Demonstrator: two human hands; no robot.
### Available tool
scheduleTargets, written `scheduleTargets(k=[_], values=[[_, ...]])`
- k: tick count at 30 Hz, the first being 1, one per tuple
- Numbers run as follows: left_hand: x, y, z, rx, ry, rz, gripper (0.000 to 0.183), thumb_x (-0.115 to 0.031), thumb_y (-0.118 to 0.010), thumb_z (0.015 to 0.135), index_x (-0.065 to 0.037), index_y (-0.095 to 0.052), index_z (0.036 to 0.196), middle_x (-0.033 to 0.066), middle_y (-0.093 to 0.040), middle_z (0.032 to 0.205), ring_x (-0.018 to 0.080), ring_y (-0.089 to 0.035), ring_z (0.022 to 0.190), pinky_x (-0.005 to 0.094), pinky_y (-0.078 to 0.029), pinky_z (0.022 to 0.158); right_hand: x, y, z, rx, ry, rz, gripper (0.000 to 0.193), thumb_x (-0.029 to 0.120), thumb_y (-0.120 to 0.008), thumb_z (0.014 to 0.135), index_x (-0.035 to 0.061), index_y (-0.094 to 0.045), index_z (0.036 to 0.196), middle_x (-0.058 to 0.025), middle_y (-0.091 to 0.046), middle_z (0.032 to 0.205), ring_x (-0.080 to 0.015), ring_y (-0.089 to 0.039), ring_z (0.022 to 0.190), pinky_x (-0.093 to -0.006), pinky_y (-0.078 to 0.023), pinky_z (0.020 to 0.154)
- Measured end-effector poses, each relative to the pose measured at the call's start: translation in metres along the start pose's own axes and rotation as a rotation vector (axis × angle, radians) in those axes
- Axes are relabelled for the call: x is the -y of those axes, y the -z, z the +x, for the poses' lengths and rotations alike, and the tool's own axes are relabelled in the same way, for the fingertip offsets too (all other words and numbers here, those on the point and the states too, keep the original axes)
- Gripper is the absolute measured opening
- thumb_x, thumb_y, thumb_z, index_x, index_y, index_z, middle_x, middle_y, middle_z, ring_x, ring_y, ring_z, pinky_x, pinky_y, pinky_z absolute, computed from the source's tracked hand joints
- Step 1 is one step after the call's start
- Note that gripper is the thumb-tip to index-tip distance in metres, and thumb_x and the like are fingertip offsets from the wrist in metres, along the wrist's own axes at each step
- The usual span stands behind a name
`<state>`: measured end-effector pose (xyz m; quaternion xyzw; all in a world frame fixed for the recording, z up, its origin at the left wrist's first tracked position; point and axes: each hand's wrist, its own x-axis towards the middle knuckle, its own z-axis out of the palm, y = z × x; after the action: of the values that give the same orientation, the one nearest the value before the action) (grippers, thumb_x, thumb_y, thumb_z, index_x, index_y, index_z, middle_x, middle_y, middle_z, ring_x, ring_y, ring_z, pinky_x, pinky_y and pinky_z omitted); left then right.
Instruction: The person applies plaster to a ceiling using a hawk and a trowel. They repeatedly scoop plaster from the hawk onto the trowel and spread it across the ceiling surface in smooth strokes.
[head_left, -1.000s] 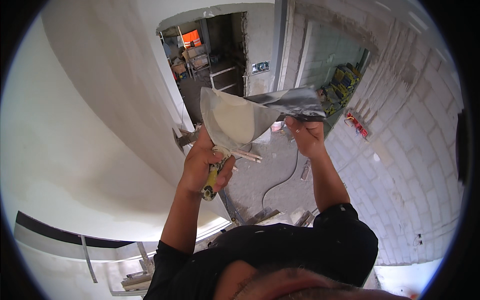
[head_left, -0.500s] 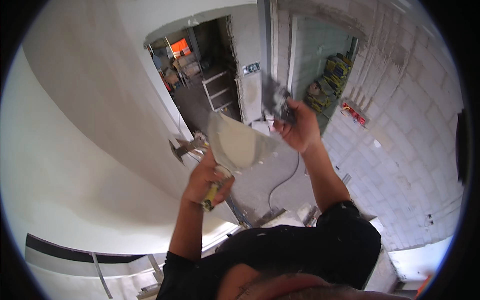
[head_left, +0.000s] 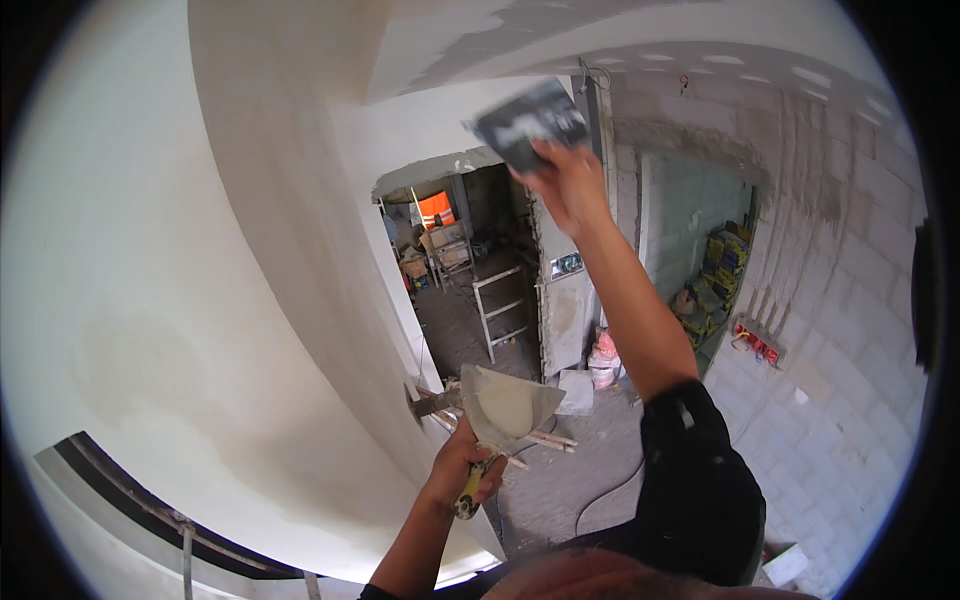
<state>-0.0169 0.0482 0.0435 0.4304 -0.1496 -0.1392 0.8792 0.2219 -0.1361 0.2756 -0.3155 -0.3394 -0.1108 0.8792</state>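
Observation:
My left hand (head_left: 455,468) is closed round the yellow and black handle of a bricklaying trowel (head_left: 545,393). Off-white plaster (head_left: 505,410) lies in a heap on its broad, tapering blade. My right hand (head_left: 568,188) is raised high with the arm stretched out, gripping a wide, dark putty knife (head_left: 530,125) that is slightly blurred and smeared with whitish material. That blade is in front of the pale wall (head_left: 425,130) above the doorway; whether it touches the surface, I cannot tell.
Beyond the doorway stand a stepladder (head_left: 497,310) and an orange vest (head_left: 436,209). A smooth curved wall (head_left: 120,330) runs along the left. Bare blockwork (head_left: 840,300) on the right carries red electrical boxes (head_left: 757,342). Yellow and dark bags (head_left: 722,262) fill the second opening; a cable (head_left: 610,490) crosses the floor.
My right hand has lifted the putty knife up, away from the trowel. My left hand with the loaded trowel sits lower in view, and the view has tilted up toward the ceiling.

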Motion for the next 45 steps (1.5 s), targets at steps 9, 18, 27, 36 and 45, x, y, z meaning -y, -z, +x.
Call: scheduleTargets(k=[9, 18, 27, 36, 45], values=[[0.003, 0.004, -0.010, -0.098, -0.088, -0.026, 0.081, -0.010, -0.052, 0.081, -0.017, -0.020, 0.155, 0.0204, -0.057, 0.123, 0.0162, -0.042, 0.040, 0.0274, -0.036, 0.030, -0.045, -0.120, 0.159, 0.074, 0.073, 0.264, 0.028, -0.005, -0.053, 0.091, -0.0116, -0.039, 0.114, -0.0234, -0.056, 0.109, -0.0346, -0.067, 0.090, -0.0481, -0.066, 0.082], [-0.006, -0.007, -0.023, -0.146, -0.113, -0.024, 0.076, -0.007, -0.045, 0.081, -0.013, -0.020, 0.153, 0.0205, -0.055, 0.113, 0.0169, -0.044, 0.043, 0.0275, -0.038, 0.033, -0.037, -0.146, 0.192, 0.099, 0.095, 0.304, 0.026, -0.001, -0.047, 0.094, -0.0142, -0.043, 0.116, -0.0231, -0.054, 0.114, -0.0351, -0.065, 0.092, -0.0469, -0.065, 0.082], [0.000, -0.001, -0.024, -0.168, -0.103, -0.054, 0.079, -0.011, -0.050, 0.080, -0.014, -0.022, 0.153, 0.0205, -0.055, 0.127, 0.0165, -0.043, 0.039, 0.0267, -0.036, 0.030, -0.016, -0.156, 0.172, 0.116, 0.117, 0.371, 0.029, -0.002, -0.046, 0.095, -0.0144, -0.039, 0.120, -0.0246, -0.051, 0.117, -0.0374, -0.065, 0.097, -0.0481, -0.064, 0.086], [0.000, 0.011, -0.023, -0.080, -0.070, -0.125, 0.081, -0.008, -0.047, 0.078, -0.015, -0.017, 0.153, 0.0232, -0.052, 0.129, 0.0176, -0.046, 0.043, 0.0284, -0.040, 0.033, -0.019, -0.135, 0.128, 0.208, 0.142, 0.395, 0.023, -0.001, -0.045, 0.093, -0.0124, -0.042, 0.112, -0.0252, -0.056, 0.113, -0.0369, -0.065, 0.099, -0.0508, -0.063, 0.086], [0.000, 0.007, -0.018, -0.096, -0.034, -0.097, 0.077, -0.008, -0.047, 0.080, -0.013, -0.019, 0.151, 0.0214, -0.053, 0.124, 0.0170, -0.045, 0.044, 0.0282, -0.040, 0.034, -0.046, -0.123, 0.176, 0.078, 0.049, 0.290, 0.022, 0.002, -0.046, 0.091, -0.0083, -0.043, 0.111, -0.0221, -0.056, 0.107, -0.0329, -0.066, 0.090, -0.0478, -0.064, 0.081]])
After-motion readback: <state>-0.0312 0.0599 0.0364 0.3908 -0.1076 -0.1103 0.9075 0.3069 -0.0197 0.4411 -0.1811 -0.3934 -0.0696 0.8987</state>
